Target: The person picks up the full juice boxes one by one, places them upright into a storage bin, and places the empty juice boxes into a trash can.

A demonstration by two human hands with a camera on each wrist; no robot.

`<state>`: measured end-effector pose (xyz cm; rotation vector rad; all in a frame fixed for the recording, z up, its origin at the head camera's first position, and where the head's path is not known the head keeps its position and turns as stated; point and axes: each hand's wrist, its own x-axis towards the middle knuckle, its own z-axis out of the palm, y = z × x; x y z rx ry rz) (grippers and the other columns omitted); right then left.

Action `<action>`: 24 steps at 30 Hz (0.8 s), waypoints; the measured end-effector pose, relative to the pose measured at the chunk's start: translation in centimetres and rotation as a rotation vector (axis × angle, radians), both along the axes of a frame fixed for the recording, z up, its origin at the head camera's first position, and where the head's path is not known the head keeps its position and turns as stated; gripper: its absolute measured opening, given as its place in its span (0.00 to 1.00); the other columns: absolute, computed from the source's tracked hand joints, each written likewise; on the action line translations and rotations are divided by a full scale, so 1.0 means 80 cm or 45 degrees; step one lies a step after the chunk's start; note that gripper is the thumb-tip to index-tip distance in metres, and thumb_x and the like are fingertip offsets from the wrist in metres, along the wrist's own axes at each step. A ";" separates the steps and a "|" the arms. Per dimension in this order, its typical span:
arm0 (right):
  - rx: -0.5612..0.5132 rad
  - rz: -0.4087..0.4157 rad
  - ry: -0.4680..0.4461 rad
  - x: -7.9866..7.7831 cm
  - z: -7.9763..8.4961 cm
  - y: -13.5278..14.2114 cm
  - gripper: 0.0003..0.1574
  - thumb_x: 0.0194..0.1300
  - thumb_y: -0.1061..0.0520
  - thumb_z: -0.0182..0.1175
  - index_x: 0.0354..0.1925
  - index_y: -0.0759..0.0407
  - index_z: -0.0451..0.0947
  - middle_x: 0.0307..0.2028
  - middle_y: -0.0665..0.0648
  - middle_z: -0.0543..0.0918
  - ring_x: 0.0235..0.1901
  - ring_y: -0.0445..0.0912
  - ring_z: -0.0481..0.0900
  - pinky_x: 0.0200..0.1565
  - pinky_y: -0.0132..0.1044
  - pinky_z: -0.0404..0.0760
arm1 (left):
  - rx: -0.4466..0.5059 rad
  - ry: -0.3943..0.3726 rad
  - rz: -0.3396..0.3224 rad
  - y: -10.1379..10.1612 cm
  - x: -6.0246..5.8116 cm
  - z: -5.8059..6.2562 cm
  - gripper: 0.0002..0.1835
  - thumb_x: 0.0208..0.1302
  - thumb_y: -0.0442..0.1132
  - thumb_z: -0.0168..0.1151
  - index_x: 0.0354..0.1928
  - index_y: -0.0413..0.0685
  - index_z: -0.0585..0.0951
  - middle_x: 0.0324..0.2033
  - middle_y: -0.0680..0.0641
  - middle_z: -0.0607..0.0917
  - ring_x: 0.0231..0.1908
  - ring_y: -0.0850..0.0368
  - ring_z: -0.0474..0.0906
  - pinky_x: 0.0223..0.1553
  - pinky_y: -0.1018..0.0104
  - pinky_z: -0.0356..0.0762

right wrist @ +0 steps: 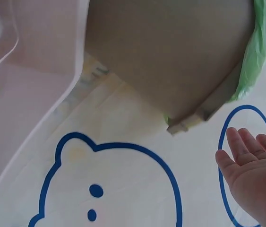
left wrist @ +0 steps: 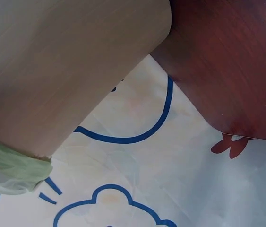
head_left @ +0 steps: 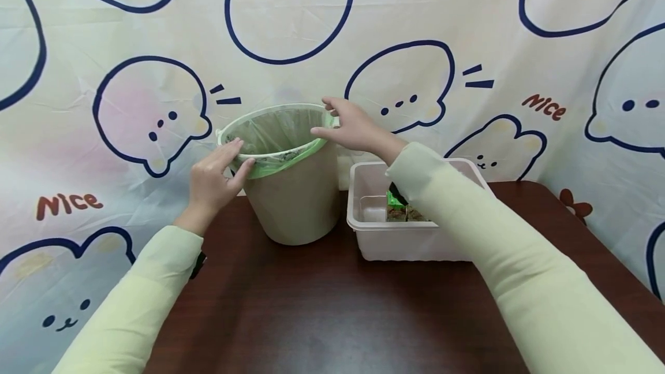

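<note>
A beige trash can (head_left: 296,206) stands upright on the dark table, lined with a thin green trash bag (head_left: 291,128). The bag's edge folds outward over the can's rim, and a pale ring (head_left: 305,147) runs round the top. At the near left of the rim is my left hand (head_left: 213,180), its fairly straight fingers and its thumb touching the bag-covered edge. My right hand (head_left: 353,126) is at the rim's right side, thumb pointing over the opening. In the right wrist view its fingers (right wrist: 246,146) look extended and loosely spread, with nothing held.
A whitish plastic bin (head_left: 410,241) sits right of the can, partly hidden by my right sleeve. Inside it are green-and-brown packages (head_left: 396,208) and a clear container (head_left: 371,208). A patterned cloth (head_left: 291,27) hangs close behind the brown table (head_left: 312,305).
</note>
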<state>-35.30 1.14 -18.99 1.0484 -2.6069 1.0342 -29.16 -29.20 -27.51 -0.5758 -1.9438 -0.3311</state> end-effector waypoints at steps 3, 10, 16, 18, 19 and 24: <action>0.015 -0.018 0.020 0.003 -0.002 0.019 0.49 0.65 0.41 0.62 0.73 0.61 0.55 0.68 0.60 0.65 0.66 0.51 0.65 0.62 0.45 0.68 | -0.032 0.001 -0.003 0.002 0.002 0.007 0.24 0.61 0.47 0.62 0.54 0.37 0.82 0.50 0.38 0.83 0.49 0.41 0.81 0.45 0.43 0.78; 0.069 -0.045 0.045 0.012 -0.007 0.068 0.49 0.66 0.38 0.59 0.73 0.61 0.55 0.70 0.61 0.64 0.68 0.52 0.62 0.65 0.48 0.64 | -0.050 -0.034 -0.041 0.022 0.009 0.027 0.25 0.62 0.49 0.60 0.55 0.39 0.82 0.51 0.40 0.83 0.50 0.41 0.80 0.47 0.44 0.78; 0.147 -0.086 0.074 0.023 -0.010 0.112 0.49 0.67 0.37 0.57 0.74 0.59 0.53 0.71 0.60 0.60 0.69 0.54 0.60 0.65 0.51 0.64 | -0.071 -0.221 -0.137 0.057 0.015 0.053 0.27 0.61 0.45 0.66 0.61 0.40 0.78 0.58 0.42 0.78 0.58 0.46 0.75 0.58 0.51 0.72; 0.188 -0.110 0.113 0.026 -0.013 0.126 0.49 0.68 0.37 0.57 0.75 0.60 0.52 0.71 0.61 0.60 0.68 0.55 0.60 0.65 0.53 0.64 | -0.082 -0.270 -0.182 0.073 0.015 0.060 0.29 0.60 0.44 0.67 0.62 0.39 0.76 0.60 0.42 0.77 0.60 0.47 0.73 0.62 0.54 0.68; 0.212 -0.120 0.130 0.027 -0.015 0.132 0.50 0.68 0.36 0.56 0.74 0.60 0.52 0.71 0.61 0.60 0.69 0.56 0.59 0.66 0.53 0.62 | -0.094 -0.288 -0.204 0.081 0.015 0.063 0.30 0.61 0.44 0.68 0.63 0.39 0.75 0.61 0.42 0.76 0.61 0.47 0.72 0.63 0.55 0.66; 0.297 -0.131 0.180 0.036 -0.027 0.155 0.50 0.69 0.37 0.55 0.74 0.63 0.52 0.72 0.64 0.57 0.70 0.58 0.56 0.67 0.55 0.57 | -0.164 -0.323 -0.318 0.128 0.015 0.067 0.31 0.62 0.45 0.67 0.64 0.37 0.73 0.64 0.41 0.73 0.64 0.48 0.68 0.66 0.59 0.62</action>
